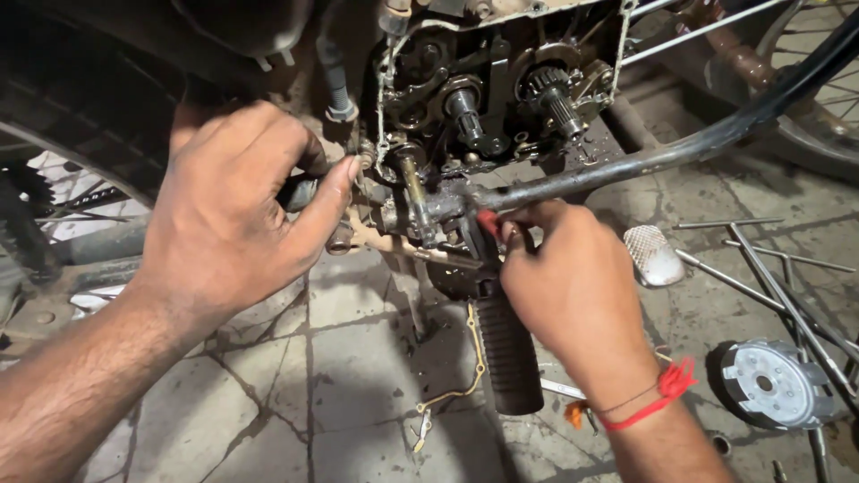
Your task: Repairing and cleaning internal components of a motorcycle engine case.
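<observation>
— Near first: right hand (pixel 573 286) at five o'clock, fingers pinched narrow on a red-tipped tool (pixel 488 222) against the engine (pixel 483 116) base.
— Left hand (pixel 237 215) at nine, thumb pressed by the gasket (pixel 380 170); possibly gripping something, hard to tell.
— Best kept steady, tool flat, clear of the gears (pixel 546 89) at twelve.

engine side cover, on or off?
Off. The engine case is open: bare gears and a splined shaft show, and a loose gasket hangs below. Left hand and right hand work at its lower edge.
</observation>
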